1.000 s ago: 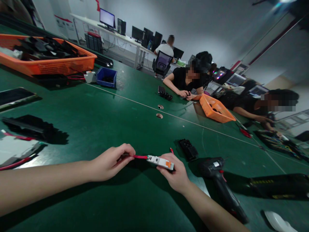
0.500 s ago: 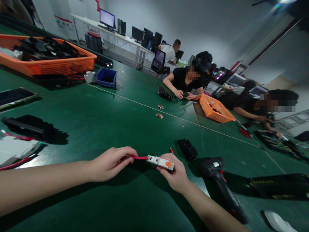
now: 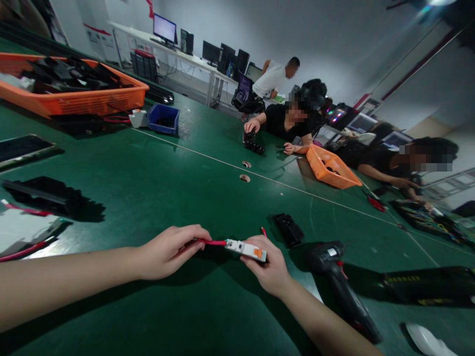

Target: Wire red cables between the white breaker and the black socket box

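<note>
Near the middle of the green table, my left hand [image 3: 172, 251] pinches a red wire [image 3: 215, 242]. That wire runs into the left end of a white breaker [image 3: 243, 248] with an orange switch. My right hand [image 3: 267, 264] is closed around the breaker's right part. A short red wire end [image 3: 263, 231] sticks up behind my right fingers; where it leads is hidden. Just beyond my right hand lies a black plastic part [image 3: 288, 229]. To the right of that hand rests a black power screwdriver [image 3: 343, 287].
An orange basket [image 3: 100, 102] of black parts and a blue bin [image 3: 163, 119] stand at the back left. A black housing [image 3: 44, 194] lies left. Across the table are two seated people, beside a second orange basket [image 3: 334, 170]. A black cylinder [image 3: 430, 286] lies right.
My hands and the breaker have hardly moved. Across the table, a person's hand has reached left to the black round objects. The person in white further back has shifted right and risen.
</note>
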`<state>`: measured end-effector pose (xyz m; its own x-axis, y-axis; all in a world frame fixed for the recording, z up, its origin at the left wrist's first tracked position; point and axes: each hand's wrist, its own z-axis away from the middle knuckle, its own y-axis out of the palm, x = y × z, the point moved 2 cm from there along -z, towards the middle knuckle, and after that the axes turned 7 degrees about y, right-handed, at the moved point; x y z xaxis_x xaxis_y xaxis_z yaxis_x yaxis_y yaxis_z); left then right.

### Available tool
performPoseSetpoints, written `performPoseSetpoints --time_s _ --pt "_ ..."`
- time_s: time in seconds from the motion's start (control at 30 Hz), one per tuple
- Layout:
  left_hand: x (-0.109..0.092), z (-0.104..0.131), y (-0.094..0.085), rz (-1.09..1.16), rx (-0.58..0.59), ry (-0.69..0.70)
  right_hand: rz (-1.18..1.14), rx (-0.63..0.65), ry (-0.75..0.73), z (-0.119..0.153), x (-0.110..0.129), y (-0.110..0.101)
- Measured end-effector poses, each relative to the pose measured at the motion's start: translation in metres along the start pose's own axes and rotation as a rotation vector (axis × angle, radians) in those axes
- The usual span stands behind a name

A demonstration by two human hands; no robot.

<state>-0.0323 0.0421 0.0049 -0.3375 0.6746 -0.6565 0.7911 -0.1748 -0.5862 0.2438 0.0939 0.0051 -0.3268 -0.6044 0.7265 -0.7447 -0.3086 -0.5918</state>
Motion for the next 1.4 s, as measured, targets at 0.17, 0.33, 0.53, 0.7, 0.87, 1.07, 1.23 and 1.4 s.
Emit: performPoseSetpoints --time_s 0.17,0.33,0.53,0.7,0.87,1.07,1.23,1.4 --pt "-0.0008 -0.0011 -0.0008 -0.01 0.012 0.013 0.005 0.005 -0.01 0.0004 0.0003 0.0" --pt "-0.0013 -0.0024 -0.0005 -0.008 0.019 0.014 0.027 0.025 -0.013 0.0004 -0.0004 0.0008" --pt "0.0003 -0.0017 -0.0005 -0.002 0.02 0.005 0.044 0.045 -0.017 -0.0002 0.0003 0.0007" --pt "-0.0004 -0.0022 -0.001 -0.005 0.019 -0.003 0.047 0.048 -0.017 -0.0008 0.0013 0.0001" --pt "-0.0021 -0.0025 -0.0015 -0.009 0.021 -0.007 0.05 0.045 -0.017 -0.0005 0.0031 0.0" --pt "-0.0005 -0.0026 -0.0002 0.012 0.032 0.012 0.034 0.093 0.006 -0.0028 0.004 -0.0003" --pt "0.0011 -0.0012 0.0023 0.008 0.119 0.06 0.099 0.237 -0.084 -0.0044 0.0059 0.0006" --pt "0.0026 -0.003 0.0018 -0.022 0.109 -0.012 0.143 0.224 -0.049 -0.0028 0.0042 0.0007"
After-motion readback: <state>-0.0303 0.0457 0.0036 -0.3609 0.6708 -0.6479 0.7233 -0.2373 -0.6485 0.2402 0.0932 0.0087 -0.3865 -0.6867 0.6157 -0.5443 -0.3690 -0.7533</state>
